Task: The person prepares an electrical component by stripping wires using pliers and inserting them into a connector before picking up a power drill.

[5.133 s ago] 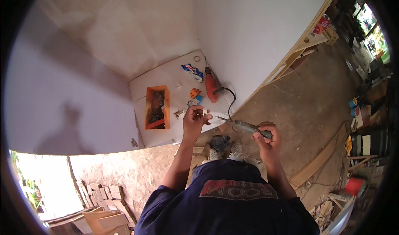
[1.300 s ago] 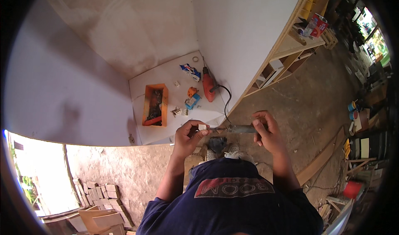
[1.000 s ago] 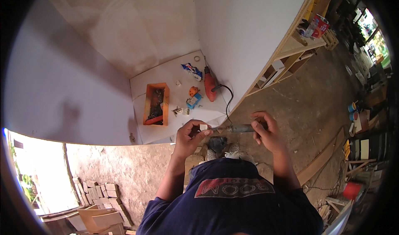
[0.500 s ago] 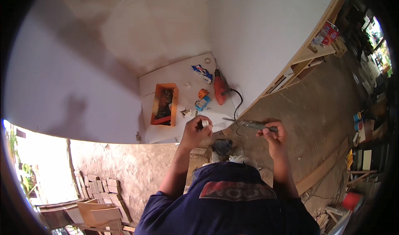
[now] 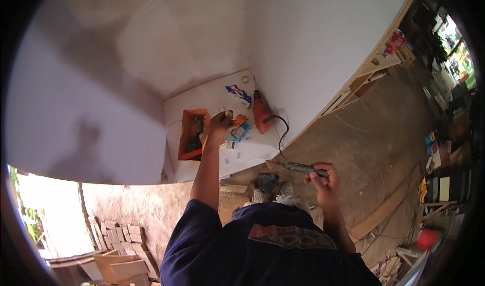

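My left hand (image 5: 219, 126) reaches over the white panel floor, between the open orange box (image 5: 206, 122) and a small orange item (image 5: 240, 120). Its fingers are closed around a small whitish piece (image 5: 229, 113), partly hidden and too small to name. Out in front of my body, my right hand (image 5: 323, 177) grips a dark grey hand tool (image 5: 299, 168) by its thick end. The tool's narrow tip points left; its exact kind is unclear. Dark small hardware fills the box. A blue packet (image 5: 241, 132) lies beside the orange item.
A red corded drill (image 5: 260, 115) lies by the right panel (image 5: 303, 53), its black cable (image 5: 287, 129) hanging over the front edge. A blue-and-white wrapper (image 5: 238, 95) and a roll of tape (image 5: 245, 79) sit farther back. Wood offcuts (image 5: 124, 233) are stacked at lower left.
My left hand has moved forward from the front edge to over the panel floor beside the orange box. My right hand, still gripping the tool, has shifted slightly left and down in view.
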The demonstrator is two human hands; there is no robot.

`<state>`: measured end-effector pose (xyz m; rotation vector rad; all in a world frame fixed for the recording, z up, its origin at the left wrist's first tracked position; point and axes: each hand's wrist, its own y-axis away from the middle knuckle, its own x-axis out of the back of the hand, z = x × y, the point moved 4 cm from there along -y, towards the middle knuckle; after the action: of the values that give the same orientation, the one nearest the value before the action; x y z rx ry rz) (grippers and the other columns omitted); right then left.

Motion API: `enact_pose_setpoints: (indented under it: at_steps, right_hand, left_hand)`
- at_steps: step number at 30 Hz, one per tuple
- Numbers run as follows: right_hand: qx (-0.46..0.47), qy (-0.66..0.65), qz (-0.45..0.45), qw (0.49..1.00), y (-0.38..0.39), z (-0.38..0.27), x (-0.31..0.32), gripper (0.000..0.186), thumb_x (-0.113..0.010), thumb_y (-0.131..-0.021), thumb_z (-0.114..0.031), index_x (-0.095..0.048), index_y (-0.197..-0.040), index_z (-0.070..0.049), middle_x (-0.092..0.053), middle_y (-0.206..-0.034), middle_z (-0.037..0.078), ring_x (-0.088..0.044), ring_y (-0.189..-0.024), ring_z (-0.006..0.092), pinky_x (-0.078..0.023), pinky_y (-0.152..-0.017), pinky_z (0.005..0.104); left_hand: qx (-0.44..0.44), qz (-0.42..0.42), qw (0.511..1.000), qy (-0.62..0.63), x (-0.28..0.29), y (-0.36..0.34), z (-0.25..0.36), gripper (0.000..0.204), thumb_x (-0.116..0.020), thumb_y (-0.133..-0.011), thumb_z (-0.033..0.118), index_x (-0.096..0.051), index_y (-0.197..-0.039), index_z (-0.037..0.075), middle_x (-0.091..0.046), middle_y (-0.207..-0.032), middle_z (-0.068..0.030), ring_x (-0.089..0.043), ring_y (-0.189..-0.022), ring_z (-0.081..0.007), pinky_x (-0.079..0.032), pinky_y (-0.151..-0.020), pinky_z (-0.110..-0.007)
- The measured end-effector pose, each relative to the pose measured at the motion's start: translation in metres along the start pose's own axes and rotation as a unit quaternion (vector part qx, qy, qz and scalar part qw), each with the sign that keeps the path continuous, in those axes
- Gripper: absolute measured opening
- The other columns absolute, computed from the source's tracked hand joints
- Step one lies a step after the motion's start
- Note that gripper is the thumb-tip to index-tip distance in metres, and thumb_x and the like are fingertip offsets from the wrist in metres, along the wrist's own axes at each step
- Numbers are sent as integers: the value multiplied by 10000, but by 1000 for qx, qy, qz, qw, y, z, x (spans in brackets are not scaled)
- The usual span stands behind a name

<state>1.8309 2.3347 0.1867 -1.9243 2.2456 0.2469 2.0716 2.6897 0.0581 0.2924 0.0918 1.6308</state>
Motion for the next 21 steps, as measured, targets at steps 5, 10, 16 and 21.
enact_pose_setpoints:
  at_steps: [5, 10, 16, 21]
  right_hand:
    - [28, -62, 81, 994, -11, -26, -19, 245, -714, -919, -25, -572, -1119, -19, -617, -1046, 116, -619, -906, 170, -530, -778, 334]
    - [30, -48, -80, 995, -48, -38, -65, 135, -669, -901, -5, -634, -1030, -22, -625, -862, 32, -562, -749, 89, -466, -684, 243]
    - [-5, 205, -177, 963, -56, -43, -122, 196, -763, -937, -196, -760, -962, -1, -697, -748, 18, -570, -674, 37, -447, -592, 236]
    - [-131, 97, -221, 961, -56, -30, -133, 205, -772, -939, -193, -763, -986, 6, -718, -776, 17, -591, -676, 42, -469, -599, 233]
  left_hand:
    - [-46, -194, 919, 340, -31, 93, 53, 376, -635, -1038, 139, -582, -1376, -16, -687, -1149, -109, -709, -955, -172, -601, -867, -315]
    - [-65, -211, 943, 250, -48, 172, 100, 343, -661, -1000, 43, -593, -1332, -12, -695, -1147, -139, -720, -990, -188, -607, -875, -336]
    - [-151, -162, 952, 213, -41, 206, 117, 255, -737, -936, 0, -678, -1183, -33, -689, -1104, -93, -681, -889, -141, -580, -780, -284]
    - [-207, -115, 965, 112, -19, 218, 126, 277, -770, -909, 12, -719, -1180, -13, -687, -1103, -78, -675, -918, -124, -558, -795, -259]
